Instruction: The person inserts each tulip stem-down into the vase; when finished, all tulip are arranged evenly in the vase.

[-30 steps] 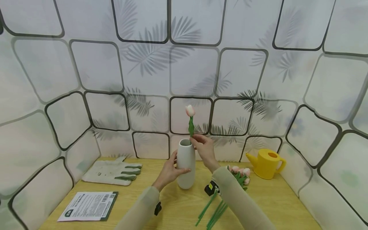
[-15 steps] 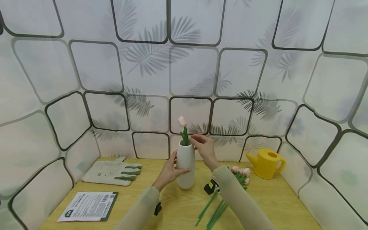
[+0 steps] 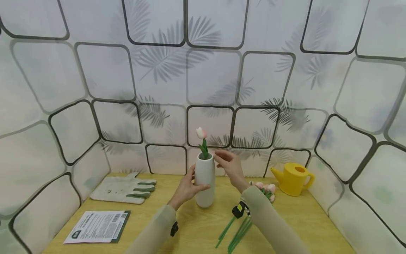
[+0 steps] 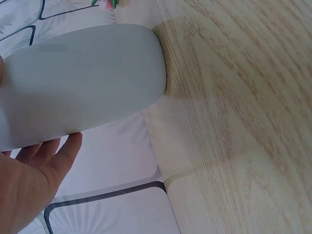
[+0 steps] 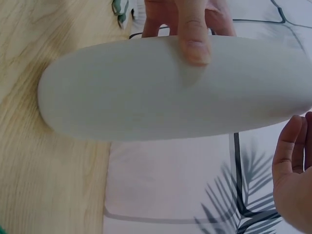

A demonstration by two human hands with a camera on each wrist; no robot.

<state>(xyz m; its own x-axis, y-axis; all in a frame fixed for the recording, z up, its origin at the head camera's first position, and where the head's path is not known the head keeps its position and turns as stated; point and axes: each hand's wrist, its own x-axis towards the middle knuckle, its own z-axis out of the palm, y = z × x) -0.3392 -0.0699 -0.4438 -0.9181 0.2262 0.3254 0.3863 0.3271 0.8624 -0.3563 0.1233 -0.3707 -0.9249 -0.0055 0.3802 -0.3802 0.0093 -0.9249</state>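
A tall white vase point(image 3: 205, 181) stands upright on the wooden table, its base on the tabletop. One pink-and-white tulip point(image 3: 201, 133) rises from its mouth and leans left; the lower stem is hidden inside. My left hand point(image 3: 187, 189) grips the vase from the left, and the right wrist view shows its thumb point(image 5: 195, 48) lying across the vase wall point(image 5: 122, 92). Bent fingers of my right hand point(image 3: 230, 166) are at the vase's right rim, holding nothing and apart from the tulip.
Several more tulips point(image 3: 269, 189) lie right of the vase, green stems point(image 3: 240, 234) toward the front, partly under my right forearm. A yellow watering can point(image 3: 293, 179) stands at the back right. Grey-and-green gloves point(image 3: 118, 188) and a printed packet point(image 3: 96, 227) lie left. Patterned fabric point(image 3: 165, 127) encloses the table.
The tulip has dropped lower into the vase and tipped left. My right hand has let go of it and shifted slightly right. The left hand stays on the vase.
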